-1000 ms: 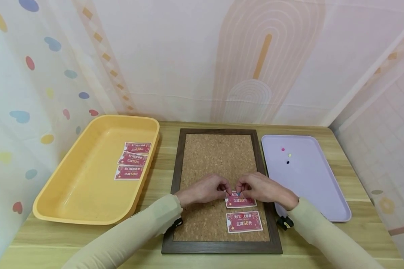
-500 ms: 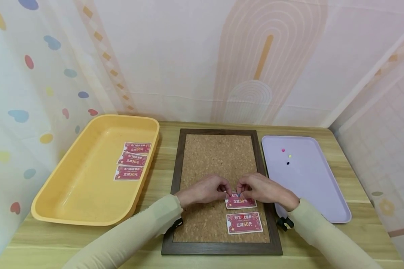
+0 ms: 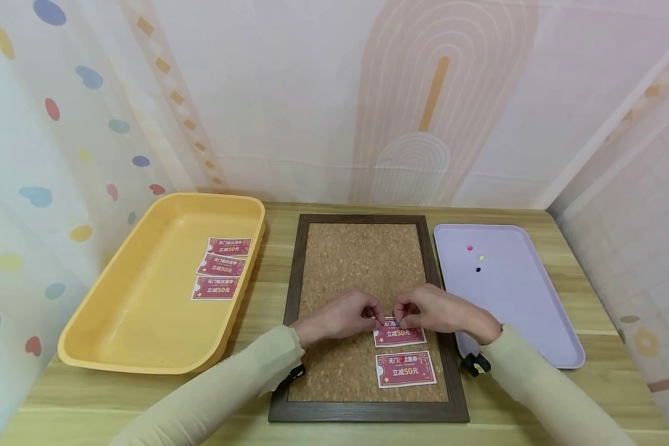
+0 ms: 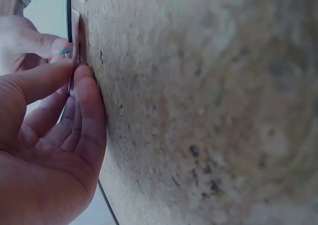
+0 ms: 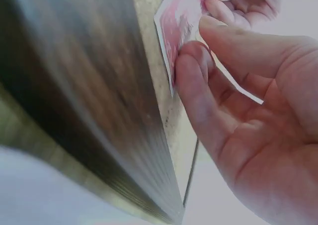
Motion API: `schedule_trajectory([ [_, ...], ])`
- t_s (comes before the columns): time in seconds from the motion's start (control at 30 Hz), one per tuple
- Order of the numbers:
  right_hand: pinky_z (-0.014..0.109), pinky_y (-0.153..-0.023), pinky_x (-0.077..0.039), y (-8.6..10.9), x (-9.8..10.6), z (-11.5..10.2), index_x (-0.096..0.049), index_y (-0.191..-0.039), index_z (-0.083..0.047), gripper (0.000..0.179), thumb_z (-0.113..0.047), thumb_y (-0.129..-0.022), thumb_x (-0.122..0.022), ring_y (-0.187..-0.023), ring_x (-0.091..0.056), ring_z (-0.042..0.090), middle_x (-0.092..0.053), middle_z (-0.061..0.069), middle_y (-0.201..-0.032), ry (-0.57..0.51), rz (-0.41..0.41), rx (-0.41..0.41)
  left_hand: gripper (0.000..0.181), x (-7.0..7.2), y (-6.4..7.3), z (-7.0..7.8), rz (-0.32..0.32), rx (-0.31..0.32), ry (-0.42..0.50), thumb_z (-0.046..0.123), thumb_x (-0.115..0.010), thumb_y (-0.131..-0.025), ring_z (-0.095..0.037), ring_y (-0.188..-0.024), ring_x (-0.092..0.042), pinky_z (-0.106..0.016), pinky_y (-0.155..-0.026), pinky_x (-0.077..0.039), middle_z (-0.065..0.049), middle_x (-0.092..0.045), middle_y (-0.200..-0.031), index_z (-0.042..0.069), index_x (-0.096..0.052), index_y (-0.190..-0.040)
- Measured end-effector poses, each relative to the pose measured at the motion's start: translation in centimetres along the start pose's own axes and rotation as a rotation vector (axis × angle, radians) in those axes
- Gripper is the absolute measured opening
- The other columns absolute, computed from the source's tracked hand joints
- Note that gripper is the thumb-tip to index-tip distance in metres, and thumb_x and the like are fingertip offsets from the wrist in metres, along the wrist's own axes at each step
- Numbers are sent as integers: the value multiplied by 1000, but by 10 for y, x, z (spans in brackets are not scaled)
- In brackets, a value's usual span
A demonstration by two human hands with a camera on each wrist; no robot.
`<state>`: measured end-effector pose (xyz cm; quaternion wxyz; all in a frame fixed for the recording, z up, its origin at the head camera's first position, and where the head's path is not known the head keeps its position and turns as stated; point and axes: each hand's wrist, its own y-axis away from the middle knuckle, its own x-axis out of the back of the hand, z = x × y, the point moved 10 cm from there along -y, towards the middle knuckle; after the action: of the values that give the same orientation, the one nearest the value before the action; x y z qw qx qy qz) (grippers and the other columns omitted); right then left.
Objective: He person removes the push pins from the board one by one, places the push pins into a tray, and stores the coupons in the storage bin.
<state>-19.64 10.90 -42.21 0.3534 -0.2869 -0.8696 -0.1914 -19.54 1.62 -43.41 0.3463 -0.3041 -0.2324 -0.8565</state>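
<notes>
A pale wooden table (image 3: 275, 254) with long grain lines fills the lower half of the head view, backed by a whitish cloth (image 3: 290, 93) printed with a peach arch (image 3: 409, 74) and a slanting string of orange diamonds. The left-hand cloth (image 3: 17, 241) carries coloured dots and hearts; the right-hand one (image 3: 635, 235) shows a faint grid and an orange flower. On the table, a cork board (image 3: 362, 260) in a dark brown frame (image 3: 368, 412) lies flat between a yellow bin (image 3: 145, 362) and a lilac tray (image 3: 507, 310). Three red cards (image 3: 220, 266) overlap along the bin's right side; a pink pin (image 3: 470, 248), a yellow pin (image 3: 482, 257) and a black pin (image 3: 478, 269) sit in the tray's upper part. Over the cork, the left hand (image 3: 348, 314) pinches the left end of the upper card (image 3: 399, 336), while the right hand (image 3: 437, 310) holds a blue pin (image 4: 64, 51) between thumb and finger at that card's top edge. Just below, the lower card (image 3: 407, 371) lies on the cork with a red pin (image 3: 401, 358) at its upper middle. Cream sleeves (image 3: 217, 384) cover both forearms.
</notes>
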Motion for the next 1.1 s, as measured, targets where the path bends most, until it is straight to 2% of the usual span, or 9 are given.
schedule_trajectory([
  [0.13, 27, -71, -48, 5, 7, -1, -67, -87, -16, 16, -3, -96, -69, -75, -55, 5, -64, -10, -83, -10, 29, -21, 11, 2, 2, 1, 16, -4, -2, 6, -74, -95, -5, -76, -57, -25, -72, -48, 8, -69, -84, 14, -76, -88],
  [0.27, 27, -73, -51, 10, 18, -2, -67, -90, -14, 14, -3, -98, -67, -79, -58, 5, -66, -8, -86, -27, 93, -35, 9, 7, 6, 4, 44, -14, 3, 6, -75, -94, -6, -78, -60, -26, -72, -50, 7, -70, -86, 14, -76, -90],
  [0.4, 28, -74, -54, 14, 28, -4, -69, -94, -12, 12, -2, -99, -66, -81, -61, 6, -67, -8, -88, -28, 170, -38, 9, 16, 11, 7, 99, -29, 25, 6, -77, -92, -10, -84, -65, -27, -76, -54, 1, -72, -93, 11, -74, -99],
  [0.53, 28, -73, -54, 19, 38, -6, -71, -96, -13, 12, -2, -99, -67, -80, -62, 7, -68, -7, -89, -28, 255, -34, 16, 25, 16, 8, 144, -13, 56, 6, -77, -93, -11, -85, -66, -28, -76, -55, 0, -72, -95, 8, -72, -108],
  [0.7, 28, -70, -54, 23, 50, -10, -73, -96, -12, 11, -2, -97, -70, -78, -63, 8, -71, -1, -89, -45, 364, -13, 6, 35, 23, 10, 186, -26, 70, 5, -73, -96, -9, -83, -64, -26, -75, -54, 3, -70, -91, 9, -74, -100],
  [0.8, 28, -70, -55, 27, 56, -11, -73, -96, -11, 10, -1, -96, -71, -79, -63, 9, -72, 1, -91, -44, 419, -18, 7, 42, 27, 11, 216, -42, 58, 4, -71, -96, -7, -82, -63, -25, -75, -54, 4, -71, -91, 11, -75, -97],
  [1.1, 26, -70, -53, 44, 70, -12, -73, -98, -12, 12, 0, -97, -69, -80, -62, 9, -72, -3, -95, -28, 527, -36, 6, 59, 44, 13, 262, -39, 66, 9, -73, -96, -6, -81, -62, -26, -74, -53, 7, -72, -91, 14, -77, -97],
])
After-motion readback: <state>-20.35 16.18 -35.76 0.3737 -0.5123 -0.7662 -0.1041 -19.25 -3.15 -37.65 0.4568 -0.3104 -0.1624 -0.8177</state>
